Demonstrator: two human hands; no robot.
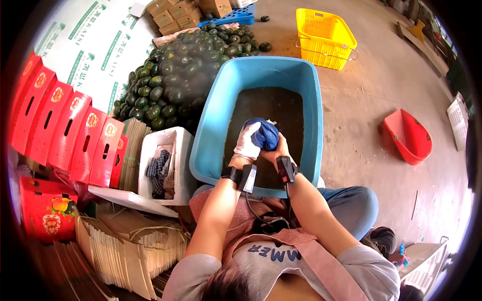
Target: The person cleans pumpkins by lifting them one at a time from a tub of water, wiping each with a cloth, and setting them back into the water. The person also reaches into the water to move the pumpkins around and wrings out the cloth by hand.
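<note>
Over the large blue tub (202, 145) I hold a bunched dark blue cloth (267, 136) between both hands. White-gloved, my left hand (248, 144) is closed on the cloth's left side. My bare right hand (279, 149) grips it from the lower right. A small whitish bit shows at the top of the bundle; whether the cloth wraps something I cannot tell. Murky brown water (261, 103) lies in the tub beneath my hands. Black straps with small devices sit on both wrists.
A big heap of dark green squashes (165, 85) lies beyond the tub's left side. Close by on the left are a white foam box (183, 165) with cloths inside, red cartons (70, 130) and folded cardboard (120, 251). A yellow basket (329, 42) and a red scoop-shaped tub (412, 138) stand to the right.
</note>
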